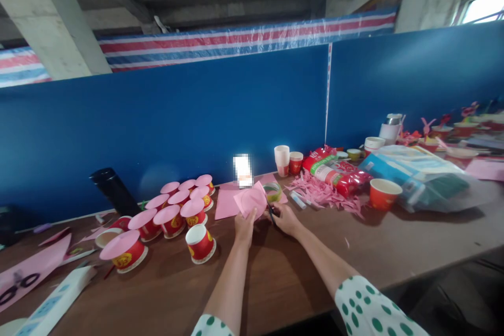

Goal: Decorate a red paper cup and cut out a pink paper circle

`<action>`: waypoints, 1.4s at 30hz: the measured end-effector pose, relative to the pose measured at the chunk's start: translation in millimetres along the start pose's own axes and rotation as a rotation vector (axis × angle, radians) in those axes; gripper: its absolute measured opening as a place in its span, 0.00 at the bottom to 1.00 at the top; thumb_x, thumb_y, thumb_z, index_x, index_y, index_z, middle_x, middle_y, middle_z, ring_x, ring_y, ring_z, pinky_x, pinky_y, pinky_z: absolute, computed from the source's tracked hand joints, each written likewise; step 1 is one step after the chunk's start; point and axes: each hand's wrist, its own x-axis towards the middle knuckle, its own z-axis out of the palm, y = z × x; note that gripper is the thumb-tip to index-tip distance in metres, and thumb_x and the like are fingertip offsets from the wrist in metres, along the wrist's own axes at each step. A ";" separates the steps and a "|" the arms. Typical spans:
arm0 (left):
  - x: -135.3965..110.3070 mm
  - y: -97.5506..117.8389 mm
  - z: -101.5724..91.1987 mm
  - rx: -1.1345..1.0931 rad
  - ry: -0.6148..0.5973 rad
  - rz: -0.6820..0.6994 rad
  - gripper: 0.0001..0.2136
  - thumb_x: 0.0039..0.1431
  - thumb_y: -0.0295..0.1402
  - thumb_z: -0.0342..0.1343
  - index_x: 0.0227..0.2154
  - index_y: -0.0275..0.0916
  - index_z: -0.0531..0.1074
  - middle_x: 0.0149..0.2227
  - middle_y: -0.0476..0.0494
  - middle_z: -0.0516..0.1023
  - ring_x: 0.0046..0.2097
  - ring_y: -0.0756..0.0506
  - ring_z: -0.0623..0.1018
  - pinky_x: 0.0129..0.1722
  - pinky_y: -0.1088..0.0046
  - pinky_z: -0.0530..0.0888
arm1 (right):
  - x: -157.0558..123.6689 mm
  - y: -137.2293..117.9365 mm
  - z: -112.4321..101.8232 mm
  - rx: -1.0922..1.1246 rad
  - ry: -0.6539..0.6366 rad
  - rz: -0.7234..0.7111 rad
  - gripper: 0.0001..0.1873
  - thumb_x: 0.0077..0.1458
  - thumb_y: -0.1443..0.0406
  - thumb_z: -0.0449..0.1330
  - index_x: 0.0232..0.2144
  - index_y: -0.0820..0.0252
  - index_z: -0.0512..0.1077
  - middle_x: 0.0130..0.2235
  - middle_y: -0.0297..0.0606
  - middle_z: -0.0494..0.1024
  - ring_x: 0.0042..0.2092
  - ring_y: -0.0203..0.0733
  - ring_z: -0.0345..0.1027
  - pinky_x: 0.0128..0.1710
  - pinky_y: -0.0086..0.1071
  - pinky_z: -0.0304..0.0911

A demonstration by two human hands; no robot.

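Between finger and thumb, my left hand point(244, 228) pinches a piece of pink paper point(252, 200) that is partly cut to a rounded outline. My right hand point(286, 219) grips dark-handled scissors point(271, 212), whose blades lie at the paper's right edge. Behind the paper, flat pink sheets point(228, 202) rest on the table beside a roll of tape point(272, 192). To the left stands a red paper cup point(200, 243) turned upside down. Several more inverted red cups point(172, 227) stand there with pink paper discs point(166, 214) on their bases.
A black bottle point(114, 189) leans at the left, near another pair of scissors point(18, 287) on pink paper. Pink paper shreds point(326, 194), a red packet point(334, 170), stacked cups point(282, 160) and a plastic bag point(425, 176) lie to the right. A blue partition point(197, 115) borders the table's back.
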 end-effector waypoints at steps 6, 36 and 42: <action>-1.8 1.8 1.0 -0.004 -0.021 -0.006 0.19 0.39 0.38 0.63 0.33 0.30 0.74 0.30 0.38 0.79 0.32 0.43 0.78 0.32 0.68 0.75 | -0.5 -4.0 -1.9 0.006 -0.008 0.005 0.11 0.48 0.61 0.58 0.32 0.64 0.70 0.23 0.34 0.72 0.25 0.35 0.64 0.24 0.25 0.59; -7.0 11.2 0.0 -0.387 0.029 -0.181 0.15 0.38 0.32 0.65 0.31 0.35 0.72 0.28 0.47 0.76 0.28 0.50 0.76 0.26 0.76 0.75 | 0.6 3.7 3.0 0.053 0.003 0.057 0.15 0.48 0.60 0.57 0.37 0.63 0.70 0.23 0.33 0.71 0.25 0.37 0.66 0.24 0.27 0.62; -9.9 15.6 0.5 -0.452 -0.003 -0.222 0.14 0.41 0.33 0.64 0.32 0.35 0.71 0.28 0.46 0.76 0.28 0.49 0.77 0.27 0.75 0.76 | 0.0 2.0 3.3 0.054 -0.016 0.061 0.14 0.49 0.60 0.56 0.37 0.63 0.70 0.22 0.32 0.71 0.24 0.36 0.65 0.24 0.26 0.61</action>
